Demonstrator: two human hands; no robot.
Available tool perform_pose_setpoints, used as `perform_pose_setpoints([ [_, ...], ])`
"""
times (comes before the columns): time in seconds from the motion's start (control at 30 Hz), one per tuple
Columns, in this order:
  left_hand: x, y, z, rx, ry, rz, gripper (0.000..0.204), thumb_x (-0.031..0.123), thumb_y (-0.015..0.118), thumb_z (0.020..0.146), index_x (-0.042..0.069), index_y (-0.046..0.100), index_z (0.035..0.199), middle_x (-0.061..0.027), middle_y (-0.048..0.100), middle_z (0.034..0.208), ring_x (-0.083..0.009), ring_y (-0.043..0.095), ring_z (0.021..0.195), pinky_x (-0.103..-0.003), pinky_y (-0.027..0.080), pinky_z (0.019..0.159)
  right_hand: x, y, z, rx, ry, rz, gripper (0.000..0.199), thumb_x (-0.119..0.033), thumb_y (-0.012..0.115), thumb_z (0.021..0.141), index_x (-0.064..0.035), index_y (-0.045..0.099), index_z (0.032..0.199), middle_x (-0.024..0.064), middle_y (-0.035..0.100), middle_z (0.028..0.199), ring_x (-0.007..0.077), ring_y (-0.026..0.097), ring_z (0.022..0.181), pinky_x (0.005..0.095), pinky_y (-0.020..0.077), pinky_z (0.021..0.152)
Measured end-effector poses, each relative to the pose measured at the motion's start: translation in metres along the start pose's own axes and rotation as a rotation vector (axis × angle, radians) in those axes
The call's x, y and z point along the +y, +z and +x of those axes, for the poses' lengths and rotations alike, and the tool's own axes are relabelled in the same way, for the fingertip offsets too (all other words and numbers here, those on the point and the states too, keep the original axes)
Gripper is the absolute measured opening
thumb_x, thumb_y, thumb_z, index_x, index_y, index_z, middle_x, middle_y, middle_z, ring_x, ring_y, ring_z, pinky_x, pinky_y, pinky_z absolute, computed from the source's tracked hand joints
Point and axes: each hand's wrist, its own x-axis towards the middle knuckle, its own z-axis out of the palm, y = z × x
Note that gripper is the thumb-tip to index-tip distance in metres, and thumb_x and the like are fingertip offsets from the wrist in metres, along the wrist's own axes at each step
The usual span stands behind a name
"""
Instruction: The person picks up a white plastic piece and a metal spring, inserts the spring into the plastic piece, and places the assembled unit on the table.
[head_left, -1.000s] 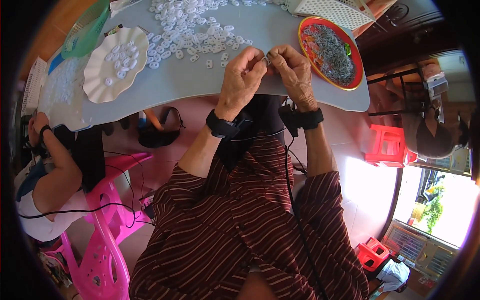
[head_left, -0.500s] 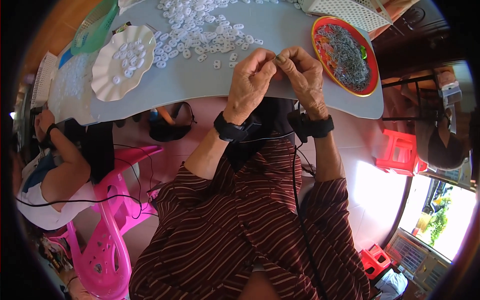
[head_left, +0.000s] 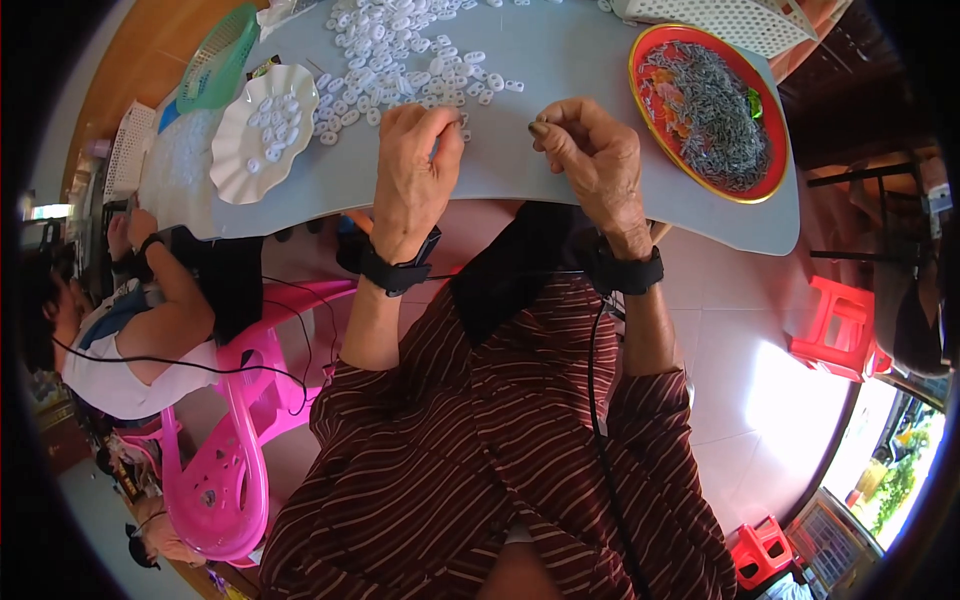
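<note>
My left hand (head_left: 413,165) is above the table's near part, at the edge of a loose spread of small white oval plastic pieces with two holes (head_left: 400,85). Its fingers curl down with the thumb against them; one white piece shows by the thumb tip, and whatever lies between the fingers is hidden. To the right, my right hand (head_left: 595,160) is closed in a pinch, thumb against forefinger. Anything in that pinch is too small to make out. A red oval tray with a gold rim (head_left: 783,178) stands right of it, heaped with small grey metal-looking pins (head_left: 715,120).
A cream scalloped dish (head_left: 232,150) with several white pieces stands at the left, near a green basket (head_left: 215,60). A white perforated basket (head_left: 735,22) is at the back right. Beside a pink chair (head_left: 215,500), another person's arm (head_left: 180,290) reaches the table. Cables hang near me.
My hands were together at their fingertips; now they are apart. The left has moved left toward the white pieces, the right stays raised. The view has shifted slightly.
</note>
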Motion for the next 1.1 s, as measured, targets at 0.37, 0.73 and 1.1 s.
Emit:
perform_pose_setpoints([
  [0.37,0.008,0.019,0.009,-0.003,0.086,0.151,0.019,-0.001,0.058,0.077,0.003,0.059,0.096,-0.0124,0.058,0.089,-0.0336,0.050,0.090,-0.043,0.041,0.083,0.005,0.000,-0.002,0.007,-0.004,-0.057,0.012,-0.010,0.068,0.085,0.0001,0.061,0.087,0.0000,0.057,0.063,0.0049,0.049,0.058,0.0220,0.0408,0.053],
  [0.73,0.023,0.044,0.018,-0.099,0.110,0.097,0.040,-0.004,0.059,0.076,0.003,0.050,0.114,-0.0152,0.056,0.103,-0.0390,0.045,0.106,-0.048,0.037,0.093,-0.001,0.000,-0.003,-0.009,-0.019,-0.055,0.010,-0.006,0.067,0.084,0.0010,0.061,0.088,0.0035,0.063,0.068,0.0063,0.054,0.062,0.0232,0.0448,0.057],
  [1.1,0.008,0.031,0.020,0.082,0.104,0.102,0.015,-0.004,0.054,0.079,0.001,0.058,0.093,-0.0143,0.056,0.083,-0.0363,0.051,0.089,-0.044,0.043,0.081,0.006,-0.002,-0.002,0.014,0.003,-0.018,0.011,-0.008,0.067,0.085,0.0002,0.061,0.088,0.0015,0.062,0.067,0.0060,0.054,0.062,0.0227,0.0442,0.056],
])
